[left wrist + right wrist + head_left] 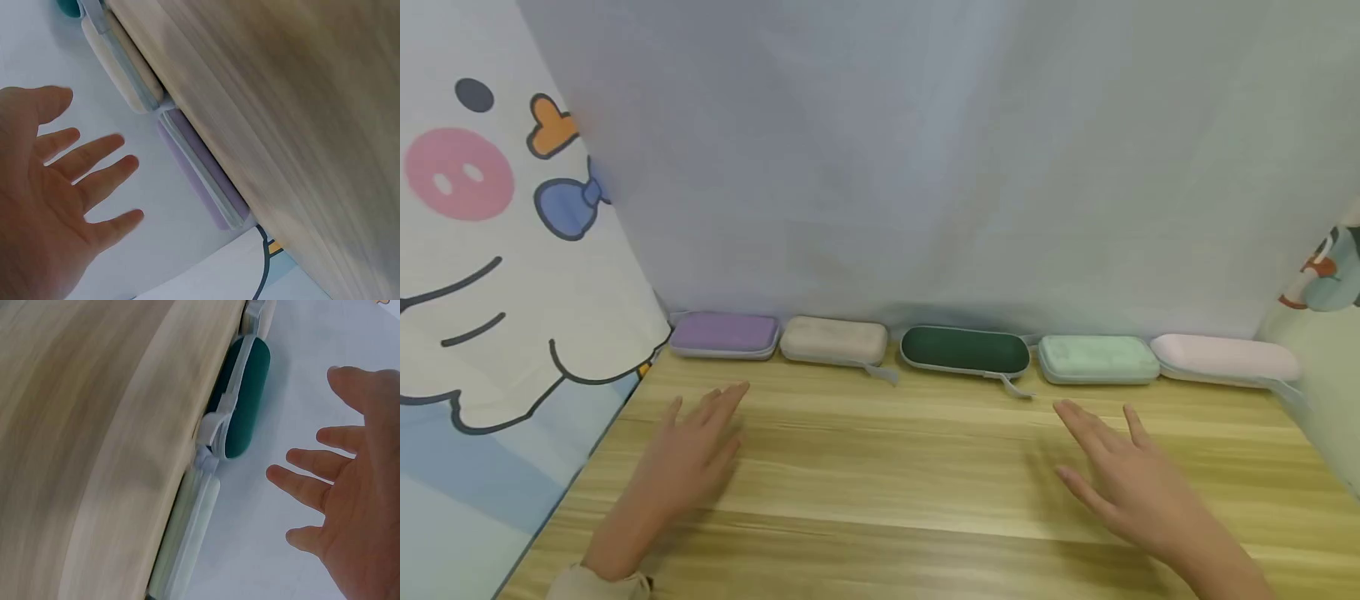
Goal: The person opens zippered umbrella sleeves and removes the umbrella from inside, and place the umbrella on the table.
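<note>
Several zippered cases lie in a row along the back of the table. From left to right they are a purple case [725,332], a beige case [835,340], a dark green case [965,350], a mint green case [1098,359] and a pale pink case [1228,360]. My left hand [688,458] hovers over the table in front of the purple case, fingers spread and holding nothing. Nearest the mint green case is my right hand [1138,483], also spread and holding nothing. In the wrist views both palms show bare, apart from the cases.
The wood-grain table [880,500] runs up to a plain pale cloth [925,167] behind the cases. At the left hangs a cloth with cartoon figures [512,275]. Another printed cloth [1330,275] borders the right side. Fabric pull tabs stick out from some cases.
</note>
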Action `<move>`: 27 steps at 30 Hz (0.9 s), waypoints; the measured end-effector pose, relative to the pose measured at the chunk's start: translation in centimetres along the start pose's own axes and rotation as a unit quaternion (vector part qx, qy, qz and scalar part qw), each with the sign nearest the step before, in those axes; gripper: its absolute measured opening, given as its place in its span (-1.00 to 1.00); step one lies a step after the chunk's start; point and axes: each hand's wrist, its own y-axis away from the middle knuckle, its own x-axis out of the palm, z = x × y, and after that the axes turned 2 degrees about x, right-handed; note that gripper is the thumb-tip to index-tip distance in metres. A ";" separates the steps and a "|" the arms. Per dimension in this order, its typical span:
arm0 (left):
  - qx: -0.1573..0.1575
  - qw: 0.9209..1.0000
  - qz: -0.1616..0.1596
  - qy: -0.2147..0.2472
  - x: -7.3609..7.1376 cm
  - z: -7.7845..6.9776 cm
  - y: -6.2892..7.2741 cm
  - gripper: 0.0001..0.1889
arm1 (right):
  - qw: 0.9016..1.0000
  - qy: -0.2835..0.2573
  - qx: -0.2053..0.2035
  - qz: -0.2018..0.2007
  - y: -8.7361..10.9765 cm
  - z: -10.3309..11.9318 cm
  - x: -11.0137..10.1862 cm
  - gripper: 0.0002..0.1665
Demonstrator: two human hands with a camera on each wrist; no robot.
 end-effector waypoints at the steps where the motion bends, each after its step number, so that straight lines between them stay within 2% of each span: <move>1: 0.008 1.000 -0.015 0.002 -0.1 0.2 -0.2 -0.30 | 1.000 0.002 -0.001 0.004 -0.2 0.3 0.1 -0.07; 4: 0.020 0.999 -0.049 0.007 -0.5 0.8 -0.7 -0.41 | 1.000 0.008 -0.011 0.006 -0.9 1.3 0.5 -0.14; 10: 0.033 0.996 -0.082 -0.011 -0.5 2.5 -2.0 -0.41 | 0.999 0.012 -0.046 0.007 -3.4 2.9 1.1 -0.19; 14: 0.031 0.996 -0.080 -0.016 0.0 4.4 -3.5 -0.39 | 0.998 0.009 -0.063 0.023 -5.2 4.0 1.5 -0.19; 16: 0.026 0.998 -0.061 -0.020 0.2 5.6 -4.5 -0.38 | 0.997 0.004 -0.071 0.027 -5.8 4.5 1.8 -0.20; 21: 0.003 1.000 0.019 -0.015 0.3 7.8 -7.1 -0.37 | 0.995 -0.001 -0.094 0.019 -6.8 5.4 2.4 -0.23; 27: -0.028 0.994 0.100 -0.016 0.4 9.6 -10.1 -0.27 | 0.995 -0.008 -0.099 0.027 -7.5 6.6 3.1 -0.25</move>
